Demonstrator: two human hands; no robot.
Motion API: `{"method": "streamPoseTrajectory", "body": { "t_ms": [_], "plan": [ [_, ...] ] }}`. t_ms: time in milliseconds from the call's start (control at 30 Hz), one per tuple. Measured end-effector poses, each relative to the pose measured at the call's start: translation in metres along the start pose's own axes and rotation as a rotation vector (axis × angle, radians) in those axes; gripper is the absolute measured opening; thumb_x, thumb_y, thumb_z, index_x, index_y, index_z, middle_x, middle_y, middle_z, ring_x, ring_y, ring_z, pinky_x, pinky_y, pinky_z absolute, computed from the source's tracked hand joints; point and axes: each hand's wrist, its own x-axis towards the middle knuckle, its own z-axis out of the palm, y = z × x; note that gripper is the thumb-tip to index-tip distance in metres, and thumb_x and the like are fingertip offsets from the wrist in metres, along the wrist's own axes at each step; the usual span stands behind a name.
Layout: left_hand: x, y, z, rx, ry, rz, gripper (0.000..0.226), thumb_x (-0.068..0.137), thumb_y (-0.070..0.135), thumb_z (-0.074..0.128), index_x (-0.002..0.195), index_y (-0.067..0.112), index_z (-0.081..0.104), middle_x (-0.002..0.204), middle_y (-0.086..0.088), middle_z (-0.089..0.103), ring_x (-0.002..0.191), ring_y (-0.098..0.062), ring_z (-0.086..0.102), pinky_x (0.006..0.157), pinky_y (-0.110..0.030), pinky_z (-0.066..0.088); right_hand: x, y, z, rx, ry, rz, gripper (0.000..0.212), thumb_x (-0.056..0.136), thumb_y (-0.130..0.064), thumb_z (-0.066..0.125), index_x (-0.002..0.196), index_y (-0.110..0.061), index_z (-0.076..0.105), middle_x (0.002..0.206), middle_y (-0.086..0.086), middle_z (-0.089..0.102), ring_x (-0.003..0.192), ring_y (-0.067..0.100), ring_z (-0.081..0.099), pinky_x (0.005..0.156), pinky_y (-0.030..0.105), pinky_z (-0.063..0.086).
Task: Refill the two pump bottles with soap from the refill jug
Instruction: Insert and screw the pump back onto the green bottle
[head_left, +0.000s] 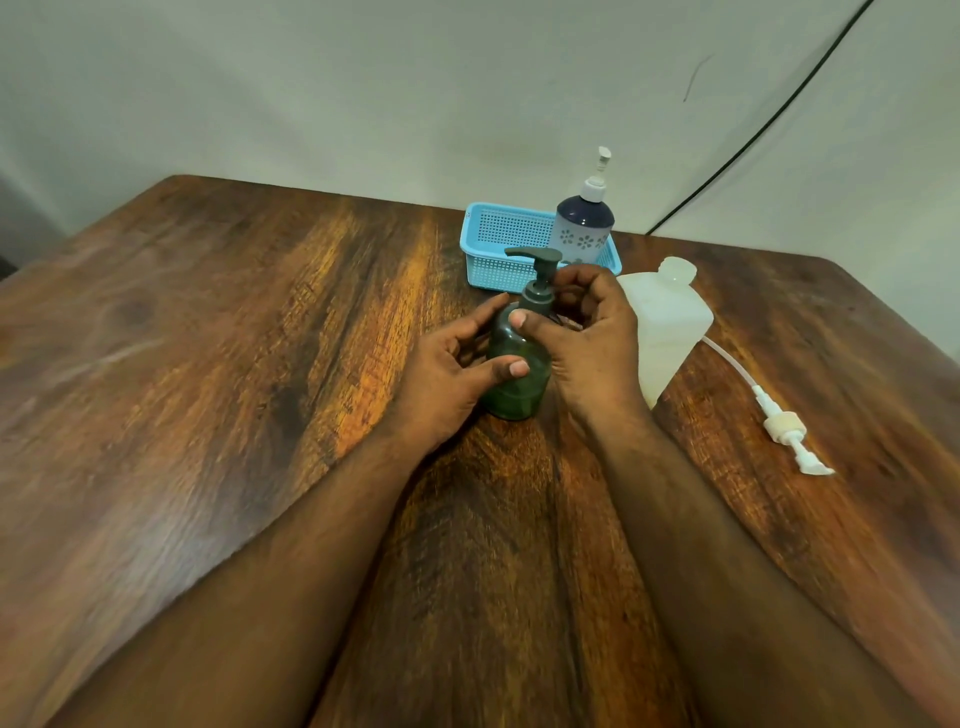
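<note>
Right hand (587, 332) pinching pump collar (537, 300), left hand (457, 364) wrapped round green bottle (519, 374). Brace low, twist evenly; jug (665, 332) waiting at three o'clock.

Right hand (587, 332) hides the green bottle's (517, 374) three-o'clock side; jug's (667, 325) near corner sits behind the wrist

place: I read this as a home room, not a lab or shop | cues: wood-grain bench (218, 374) against plain pale wall (363, 88) | loose black cable (769, 114) down the wall | small blue plastic basket (498, 244) with a floral pump bottle (584, 223)
</note>
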Motion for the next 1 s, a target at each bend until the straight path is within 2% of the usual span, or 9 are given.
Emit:
{"method": "streamPoseTrajectory", "body": {
  "t_ms": [200, 267, 400, 567, 667, 733, 800, 900, 1000],
  "plan": [
    [0.001, -0.001, -0.004, -0.046, -0.045, -0.008, 0.078, 0.075, -0.004, 0.075, 0.146, 0.006, 0.044, 0.141, -0.007, 0.058, 0.125, -0.011, 0.059, 0.105, -0.030, 0.048, 0.003, -0.015, -0.007, 0.136, -0.190, 0.142, 0.038, 0.091, -0.002, 0.062, 0.127, -0.015, 0.062, 0.115, -0.006, 0.070, 0.101, -0.001, 0.066, 0.079, 0.016, 0.054],
    [0.002, -0.001, -0.006, -0.066, -0.085, -0.033, 0.082, 0.073, 0.001, 0.075, 0.148, 0.010, 0.041, 0.144, -0.007, 0.055, 0.130, -0.015, 0.056, 0.108, -0.034, 0.046, 0.003, -0.014, -0.007, 0.027, -0.167, 0.100, 0.034, 0.089, -0.006, 0.065, 0.122, -0.013, 0.065, 0.108, -0.011, 0.071, 0.098, -0.003, 0.067, 0.084, 0.018, 0.055],
    [0.005, -0.003, -0.006, -0.071, -0.083, -0.037, 0.074, 0.077, -0.013, 0.071, 0.142, 0.012, 0.047, 0.137, -0.011, 0.061, 0.123, -0.015, 0.061, 0.101, -0.030, 0.051, 0.003, -0.010, -0.001, -0.113, -0.034, 0.012, 0.033, 0.078, -0.015, 0.080, 0.109, -0.016, 0.068, 0.099, -0.010, 0.072, 0.095, 0.002, 0.069, 0.087, 0.026, 0.058],
    [0.002, 0.000, 0.000, -0.054, -0.024, -0.015, 0.074, 0.078, -0.015, 0.069, 0.139, 0.018, 0.045, 0.123, 0.010, 0.064, 0.113, 0.001, 0.064, 0.092, -0.018, 0.051, 0.009, -0.015, 0.006, -0.264, -0.028, 0.016, 0.028, 0.074, -0.025, 0.083, 0.088, -0.028, 0.059, 0.094, -0.010, 0.068, 0.094, 0.005, 0.066, 0.087, 0.038, 0.058],
    [0.003, -0.004, -0.006, -0.049, -0.082, -0.040, 0.079, 0.078, -0.012, 0.072, 0.148, 0.012, 0.042, 0.138, -0.004, 0.059, 0.124, -0.012, 0.060, 0.101, -0.029, 0.051, 0.011, -0.020, -0.002, -0.148, -0.149, 0.088, 0.034, 0.076, -0.015, 0.081, 0.104, -0.023, 0.064, 0.107, -0.008, 0.069, 0.102, 0.006, 0.065, 0.090, 0.032, 0.056],
    [0.002, -0.005, -0.009, -0.003, -0.158, -0.084, 0.093, 0.077, -0.007, 0.076, 0.154, 0.018, 0.032, 0.146, -0.002, 0.052, 0.127, -0.013, 0.058, 0.102, -0.031, 0.050, 0.011, -0.020, -0.009, 0.011, -0.255, 0.163, 0.043, 0.083, -0.003, 0.071, 0.121, -0.020, 0.061, 0.116, -0.006, 0.068, 0.107, 0.004, 0.064, 0.090, 0.024, 0.055],
    [0.003, -0.008, -0.008, 0.073, -0.213, -0.109, 0.098, 0.074, -0.004, 0.080, 0.154, 0.024, 0.031, 0.140, 0.004, 0.055, 0.123, -0.008, 0.059, 0.098, -0.026, 0.052, 0.009, -0.018, -0.013, 0.087, -0.304, 0.198, 0.042, 0.087, 0.002, 0.064, 0.124, -0.016, 0.061, 0.118, -0.003, 0.069, 0.108, 0.003, 0.065, 0.088, 0.019, 0.054],
    [0.005, -0.013, -0.005, 0.104, -0.165, -0.105, 0.087, 0.073, -0.003, 0.082, 0.144, 0.027, 0.042, 0.132, 0.005, 0.061, 0.121, -0.009, 0.060, 0.104, -0.033, 0.050, 0.005, -0.013, -0.011, 0.050, -0.249, 0.156, 0.037, 0.087, 0.000, 0.065, 0.122, -0.014, 0.063, 0.113, -0.003, 0.071, 0.104, 0.002, 0.067, 0.084, 0.017, 0.054],
    [0.008, -0.014, -0.004, 0.086, -0.129, -0.098, 0.087, 0.068, -0.003, 0.084, 0.142, 0.022, 0.047, 0.132, -0.003, 0.063, 0.123, -0.017, 0.061, 0.108, -0.043, 0.047, 0.003, -0.008, -0.005, 0.001, -0.157, 0.101, 0.038, 0.086, -0.003, 0.068, 0.123, -0.014, 0.064, 0.109, -0.006, 0.073, 0.102, 0.004, 0.068, 0.091, 0.026, 0.054]
  ]
}}
